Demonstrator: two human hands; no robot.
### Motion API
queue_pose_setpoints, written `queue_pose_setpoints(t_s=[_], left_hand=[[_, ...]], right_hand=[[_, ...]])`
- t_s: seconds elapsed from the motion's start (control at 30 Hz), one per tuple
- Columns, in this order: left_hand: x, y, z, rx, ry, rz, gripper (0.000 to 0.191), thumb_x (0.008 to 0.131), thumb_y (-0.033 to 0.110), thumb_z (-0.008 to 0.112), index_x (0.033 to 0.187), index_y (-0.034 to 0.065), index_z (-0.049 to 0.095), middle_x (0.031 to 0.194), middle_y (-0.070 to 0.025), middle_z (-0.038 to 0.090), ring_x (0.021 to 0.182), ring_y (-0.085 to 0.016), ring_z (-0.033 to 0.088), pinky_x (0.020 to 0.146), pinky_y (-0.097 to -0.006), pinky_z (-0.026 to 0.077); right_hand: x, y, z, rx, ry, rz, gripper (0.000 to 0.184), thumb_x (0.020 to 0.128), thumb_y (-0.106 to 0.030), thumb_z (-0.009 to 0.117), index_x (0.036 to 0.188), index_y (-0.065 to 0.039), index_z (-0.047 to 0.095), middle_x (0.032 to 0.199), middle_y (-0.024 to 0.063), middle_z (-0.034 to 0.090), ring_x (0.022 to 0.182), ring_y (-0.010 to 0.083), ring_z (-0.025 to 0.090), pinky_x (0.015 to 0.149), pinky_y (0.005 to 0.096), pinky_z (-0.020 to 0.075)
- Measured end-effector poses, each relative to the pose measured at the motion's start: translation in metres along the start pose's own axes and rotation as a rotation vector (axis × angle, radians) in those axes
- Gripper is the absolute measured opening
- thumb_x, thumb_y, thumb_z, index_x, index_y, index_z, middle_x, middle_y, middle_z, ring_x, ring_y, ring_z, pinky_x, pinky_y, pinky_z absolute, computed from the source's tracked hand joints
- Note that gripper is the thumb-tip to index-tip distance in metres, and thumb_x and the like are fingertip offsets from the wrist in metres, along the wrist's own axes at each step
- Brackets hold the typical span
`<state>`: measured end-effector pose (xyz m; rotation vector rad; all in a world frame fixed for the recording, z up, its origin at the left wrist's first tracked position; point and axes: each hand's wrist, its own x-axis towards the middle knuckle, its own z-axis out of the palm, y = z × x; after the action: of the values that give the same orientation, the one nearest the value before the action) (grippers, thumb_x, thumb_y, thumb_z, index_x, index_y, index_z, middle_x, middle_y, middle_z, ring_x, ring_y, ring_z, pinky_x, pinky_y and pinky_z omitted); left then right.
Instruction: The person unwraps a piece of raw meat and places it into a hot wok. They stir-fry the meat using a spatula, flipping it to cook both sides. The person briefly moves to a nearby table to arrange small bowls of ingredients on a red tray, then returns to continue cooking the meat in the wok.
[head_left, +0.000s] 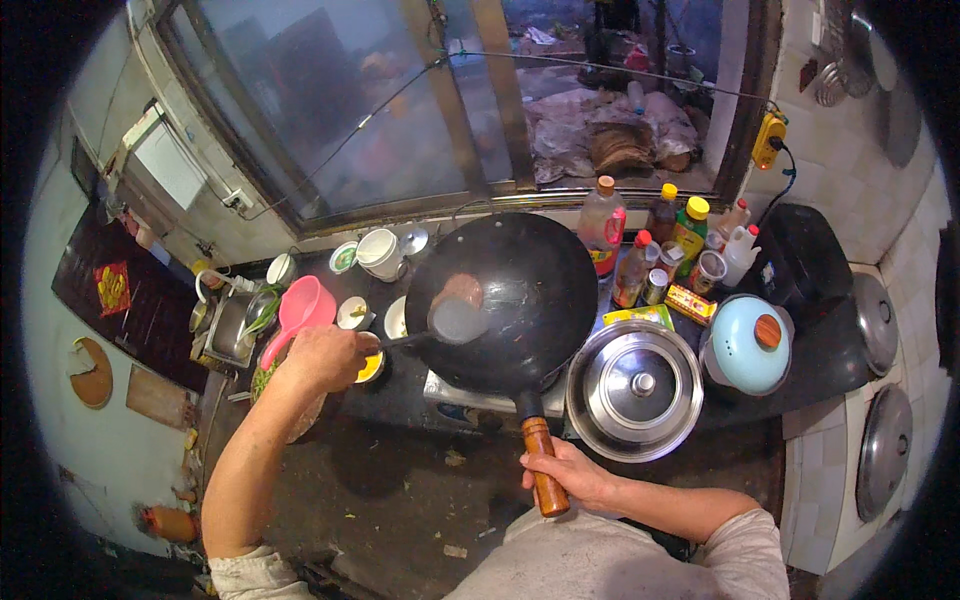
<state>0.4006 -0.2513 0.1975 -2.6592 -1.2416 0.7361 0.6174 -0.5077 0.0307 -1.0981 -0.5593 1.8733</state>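
Observation:
My right hand (570, 474) grips the wooden handle (541, 450) of a black wok (517, 300), which sits over a stove. From the left, my left hand (330, 358) holds the dark shaft of a metal cooking ladle or spatula (459, 321). Its grey head rests inside the wok, left of centre. Just above that head is a brownish patch (459, 288); I cannot tell if it is food or a reflection. A small bowl of yellow contents (370, 367) stands beside my left fingers, partly hidden. Behind that hand lies a pink plastic dipper (309, 300).
Lidded steel pot (634, 391) and light-blue lidded pot (750, 345) stand right of the wok. Several sauce bottles (690, 221) crowd the counter behind them. White bowls (355, 313) and a white tub (378, 249) are at left, near a steel sink (234, 330). A window (480, 97) rises behind.

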Motion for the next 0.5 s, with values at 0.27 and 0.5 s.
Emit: queue_pose_setpoints(t_s=[0.27,0.5], left_hand=[[-0.024,0.016,-0.02,-0.466,-0.184,0.15,0.036,0.091,0.03,0.063,0.126,0.0233,0.064,0.098,-0.0124,0.069,0.087,-0.027,0.066,0.082,-0.0385,0.051],[-0.032,0.004,-0.026,-0.545,-0.035,0.038,0.036,0.089,0.025,0.066,0.125,0.0176,0.065,0.092,-0.0152,0.07,0.084,-0.022,0.066,0.076,-0.0349,0.05]], right_hand=[[0.001,0.001,0.001,0.028,0.017,-0.012,0.03,0.094,-0.026,0.061,0.11,-0.008,0.042,0.084,0.0059,0.059,0.076,0.0139,0.06,0.068,0.0307,0.0512],[0.003,0.003,-0.002,-0.047,0.027,-0.013,0.031,0.094,-0.028,0.061,0.11,-0.009,0.042,0.084,0.0059,0.06,0.076,0.014,0.06,0.067,0.0308,0.0514]])
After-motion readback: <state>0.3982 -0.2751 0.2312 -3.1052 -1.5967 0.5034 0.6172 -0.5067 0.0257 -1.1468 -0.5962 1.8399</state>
